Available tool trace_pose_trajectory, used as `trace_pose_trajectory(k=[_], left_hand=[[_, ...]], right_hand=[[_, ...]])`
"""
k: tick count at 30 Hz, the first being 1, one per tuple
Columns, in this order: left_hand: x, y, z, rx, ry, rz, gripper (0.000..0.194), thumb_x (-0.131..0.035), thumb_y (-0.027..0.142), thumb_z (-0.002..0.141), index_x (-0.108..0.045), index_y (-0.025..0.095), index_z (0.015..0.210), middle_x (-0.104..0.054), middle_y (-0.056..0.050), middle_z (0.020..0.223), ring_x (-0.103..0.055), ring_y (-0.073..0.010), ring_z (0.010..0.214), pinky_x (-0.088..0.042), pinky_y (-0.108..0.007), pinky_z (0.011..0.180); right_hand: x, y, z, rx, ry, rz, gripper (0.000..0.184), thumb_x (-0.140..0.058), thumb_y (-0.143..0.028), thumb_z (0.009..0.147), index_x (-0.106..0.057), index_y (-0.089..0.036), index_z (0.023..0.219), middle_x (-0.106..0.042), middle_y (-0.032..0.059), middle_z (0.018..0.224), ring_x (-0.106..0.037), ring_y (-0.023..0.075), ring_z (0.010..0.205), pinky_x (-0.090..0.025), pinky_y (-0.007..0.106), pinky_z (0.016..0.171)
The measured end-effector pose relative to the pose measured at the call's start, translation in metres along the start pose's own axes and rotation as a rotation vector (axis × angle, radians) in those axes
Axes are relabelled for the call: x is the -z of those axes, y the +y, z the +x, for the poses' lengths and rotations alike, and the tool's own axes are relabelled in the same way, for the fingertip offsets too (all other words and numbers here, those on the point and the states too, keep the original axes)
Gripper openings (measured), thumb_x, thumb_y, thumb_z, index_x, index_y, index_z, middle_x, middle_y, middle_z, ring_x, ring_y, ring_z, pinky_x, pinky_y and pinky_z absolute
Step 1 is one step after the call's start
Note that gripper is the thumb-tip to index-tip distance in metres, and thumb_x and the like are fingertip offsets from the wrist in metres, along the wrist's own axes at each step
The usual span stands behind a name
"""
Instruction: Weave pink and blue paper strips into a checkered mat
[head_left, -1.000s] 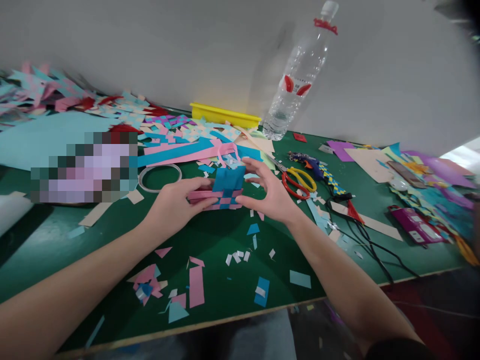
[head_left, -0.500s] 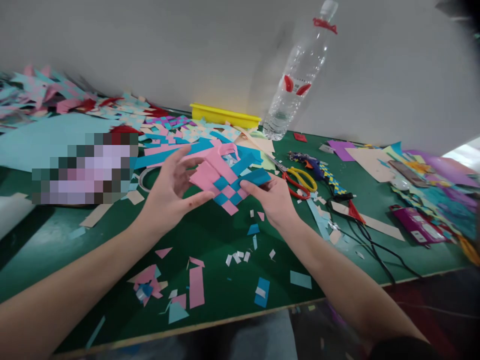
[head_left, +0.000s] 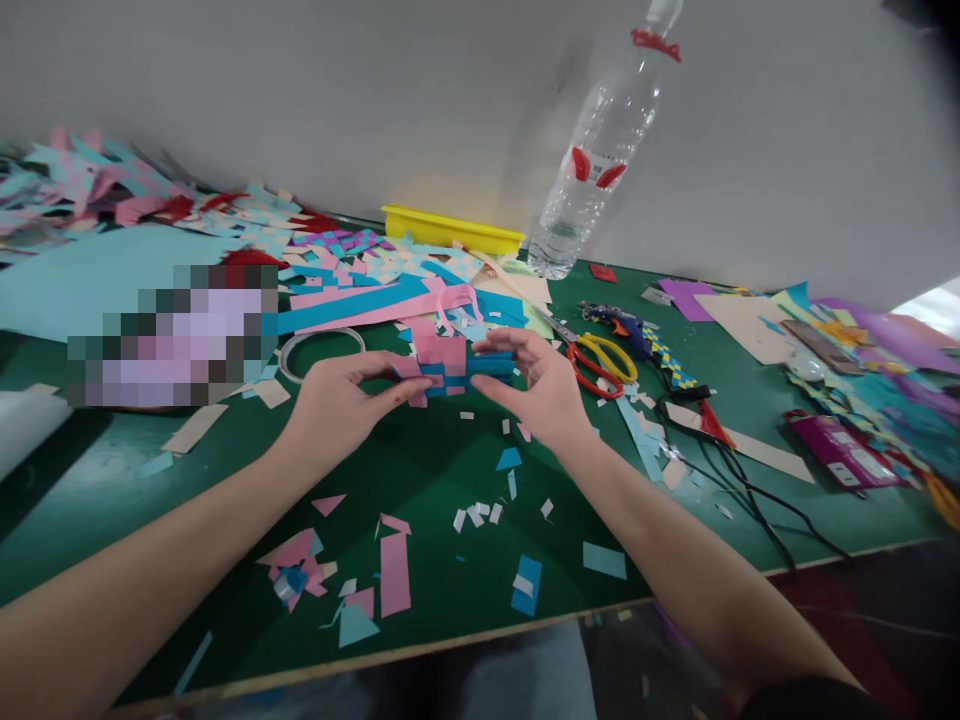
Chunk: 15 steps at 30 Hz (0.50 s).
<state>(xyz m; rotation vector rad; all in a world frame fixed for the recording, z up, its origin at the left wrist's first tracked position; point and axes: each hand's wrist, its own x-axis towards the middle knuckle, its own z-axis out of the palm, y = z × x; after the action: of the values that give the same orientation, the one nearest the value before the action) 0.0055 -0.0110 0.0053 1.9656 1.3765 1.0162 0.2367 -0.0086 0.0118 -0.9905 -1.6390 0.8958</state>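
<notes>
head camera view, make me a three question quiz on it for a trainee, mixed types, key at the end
1. Which thing is pinched in the left hand?
a) a purple packet
b) a pink and blue woven paper piece
c) a white ring

2. True or false: the right hand is gripping the scissors.

3. What colour is the long trough by the wall, left of the bottle?

Key:
1. b
2. False; they lie on the green table
3. Yellow
</notes>
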Motion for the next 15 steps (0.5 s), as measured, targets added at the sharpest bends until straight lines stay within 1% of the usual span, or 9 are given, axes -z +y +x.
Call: trace_pose_trajectory(k=[2,4,5,6,8,9,10,13,15], left_hand=[[-0.003,-0.002,-0.001,0.013,-0.024,-0.031,0.028,-0.066,0.054,0.083,-0.076,0.027,0.084,-0.077,0.0,0.081,-0.072,-0.0239,0.079,-0.059,-0.034,0.074],[-0.005,-0.004,-0.001,0.032,-0.061,-0.054,0.03,-0.068,0.054,0.081,-0.075,0.026,0.09,-0.077,-0.001,0.085,-0.073,-0.0246,0.079,-0.059,-0.036,0.077],[-0.006,-0.005,0.0,0.036,-0.075,-0.059,0.032,-0.069,0.054,0.08,-0.074,0.025,0.094,-0.077,-0.002,0.089,-0.073,-0.0249,0.079,-0.059,-0.038,0.08],[-0.007,-0.006,0.0,0.034,-0.08,-0.06,0.035,-0.07,0.054,0.079,-0.072,0.025,0.1,-0.077,-0.003,0.094,-0.073,-0.0252,0.081,-0.059,-0.039,0.083],[-0.008,-0.007,0.001,0.018,-0.082,-0.064,0.042,-0.071,0.054,0.079,-0.069,0.026,0.11,-0.076,-0.004,0.105,-0.073,-0.0258,0.087,-0.058,-0.04,0.088],[-0.008,-0.007,0.001,0.006,-0.082,-0.064,0.043,-0.071,0.054,0.08,-0.067,0.027,0.112,-0.075,-0.004,0.107,-0.073,-0.026,0.089,-0.058,-0.039,0.088],[-0.007,-0.006,0.001,-0.004,-0.085,-0.06,0.041,-0.069,0.053,0.081,-0.067,0.027,0.113,-0.075,-0.004,0.106,-0.072,-0.0262,0.09,-0.058,-0.039,0.087],[-0.007,-0.006,0.002,-0.024,-0.118,-0.013,0.034,-0.063,0.053,0.086,-0.069,0.029,0.109,-0.077,-0.003,0.093,-0.072,-0.0265,0.087,-0.059,-0.037,0.079],[-0.006,-0.005,0.002,-0.034,-0.144,0.034,0.033,-0.06,0.053,0.088,-0.07,0.028,0.106,-0.077,-0.003,0.089,-0.072,-0.027,0.086,-0.058,-0.036,0.074]], right_hand=[[0.002,-0.003,0.0,0.079,-0.033,-0.121,0.041,-0.077,-0.033,0.077,-0.063,-0.024,0.114,-0.071,0.0047,0.113,-0.066,0.0201,0.108,-0.051,0.039,0.101],[0.002,-0.004,-0.001,0.112,-0.051,-0.26,0.025,-0.073,-0.036,0.083,-0.068,-0.025,0.104,-0.073,0.003,0.11,-0.066,0.0207,0.106,-0.047,0.042,0.106],[0.001,-0.003,-0.002,0.131,-0.051,-0.318,0.018,-0.07,-0.038,0.085,-0.07,-0.026,0.098,-0.074,0.0018,0.105,-0.067,0.0207,0.103,-0.043,0.044,0.11],[0.001,-0.002,-0.002,0.156,-0.051,-0.362,0.015,-0.069,-0.04,0.086,-0.071,-0.026,0.093,-0.075,0.0008,0.1,-0.068,0.0205,0.1,-0.039,0.046,0.113],[0.0,0.001,-0.002,0.208,-0.078,-0.415,0.016,-0.067,-0.04,0.088,-0.071,-0.025,0.089,-0.076,-0.0001,0.095,-0.069,0.0194,0.093,-0.037,0.046,0.114],[-0.001,0.003,-0.002,0.228,-0.096,-0.43,0.017,-0.066,-0.041,0.089,-0.071,-0.025,0.09,-0.076,0.0,0.094,-0.069,0.019,0.09,-0.037,0.045,0.114],[-0.001,0.004,-0.001,0.239,-0.116,-0.439,0.017,-0.065,-0.04,0.09,-0.071,-0.024,0.091,-0.076,0.0005,0.094,-0.069,0.0188,0.089,-0.038,0.044,0.113],[-0.001,0.006,0.0,0.246,-0.137,-0.447,0.019,-0.063,-0.041,0.091,-0.071,-0.024,0.096,-0.076,0.002,0.101,-0.069,0.0197,0.091,-0.042,0.042,0.109],[-0.001,0.006,0.0,0.257,-0.146,-0.466,0.019,-0.062,-0.04,0.091,-0.07,-0.025,0.099,-0.075,0.0017,0.104,-0.069,0.0199,0.093,-0.041,0.042,0.11]])
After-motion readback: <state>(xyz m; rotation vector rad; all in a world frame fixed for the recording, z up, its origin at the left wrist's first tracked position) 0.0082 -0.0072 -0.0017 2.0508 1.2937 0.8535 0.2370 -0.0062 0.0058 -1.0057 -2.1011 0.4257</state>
